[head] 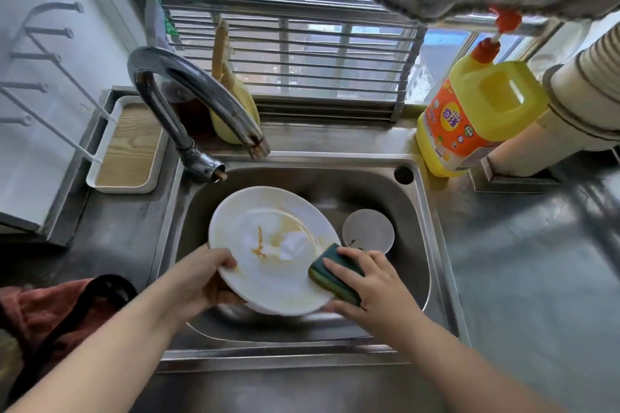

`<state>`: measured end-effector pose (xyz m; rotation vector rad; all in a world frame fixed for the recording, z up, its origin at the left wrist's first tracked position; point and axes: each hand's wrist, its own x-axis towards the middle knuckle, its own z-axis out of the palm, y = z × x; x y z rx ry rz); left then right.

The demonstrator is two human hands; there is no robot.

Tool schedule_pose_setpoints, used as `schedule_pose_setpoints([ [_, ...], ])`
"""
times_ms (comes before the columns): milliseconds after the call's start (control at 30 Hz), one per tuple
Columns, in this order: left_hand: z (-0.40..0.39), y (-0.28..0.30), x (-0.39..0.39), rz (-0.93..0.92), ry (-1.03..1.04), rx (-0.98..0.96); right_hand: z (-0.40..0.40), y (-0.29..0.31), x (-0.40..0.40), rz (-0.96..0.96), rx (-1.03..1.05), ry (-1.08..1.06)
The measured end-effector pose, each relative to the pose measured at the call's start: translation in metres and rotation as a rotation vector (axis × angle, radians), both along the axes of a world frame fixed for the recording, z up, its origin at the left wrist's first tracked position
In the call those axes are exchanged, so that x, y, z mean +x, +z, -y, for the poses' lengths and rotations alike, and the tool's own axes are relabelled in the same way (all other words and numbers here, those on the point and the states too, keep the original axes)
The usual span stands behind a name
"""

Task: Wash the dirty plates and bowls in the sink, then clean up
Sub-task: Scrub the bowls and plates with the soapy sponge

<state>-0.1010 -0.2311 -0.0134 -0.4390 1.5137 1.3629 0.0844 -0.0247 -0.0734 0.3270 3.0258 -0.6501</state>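
The left hand grips the near-left rim of the white plate, which is held tilted above the stainless sink and carries brown sauce streaks. The right hand clasps a green-and-yellow sponge against the plate's right edge. A small round dish lies in the basin just beyond the sponge.
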Motion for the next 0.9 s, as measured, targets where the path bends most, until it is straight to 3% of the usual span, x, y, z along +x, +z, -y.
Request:
schedule_pose_setpoints([
  [100,0.005,0.006,-0.015,0.065,0.019,0.003,0.013,0.012,0.0,-0.236,0.166,0.118],
  [233,-0.013,-0.001,0.009,0.12,0.133,0.146,0.036,0.012,-0.015,-0.348,0.296,-0.011],
  [367,-0.032,-0.012,0.047,0.048,0.197,0.286,0.073,0.019,-0.032,-0.264,0.109,-0.148],
  [500,-0.017,-0.014,0.043,-0.045,0.198,0.248,0.042,0.004,-0.01,-0.196,-0.006,0.069],
  [567,-0.014,-0.012,0.043,-0.073,0.177,0.203,0.009,-0.008,-0.007,-0.065,0.029,-0.066],
  [633,-0.021,-0.008,0.047,-0.093,0.154,0.205,0.015,-0.01,-0.008,0.057,-0.066,-0.27],
  [767,-0.026,-0.003,0.05,-0.118,0.141,0.228,0.087,0.01,-0.009,-0.083,-0.425,-0.134],
  [867,-0.015,-0.004,0.047,-0.105,0.145,0.187,0.045,-0.008,-0.007,-0.121,-0.208,-0.158],
  [900,-0.014,-0.004,0.048,-0.103,0.137,0.171,0.025,-0.011,-0.009,-0.037,-0.123,-0.229],
])
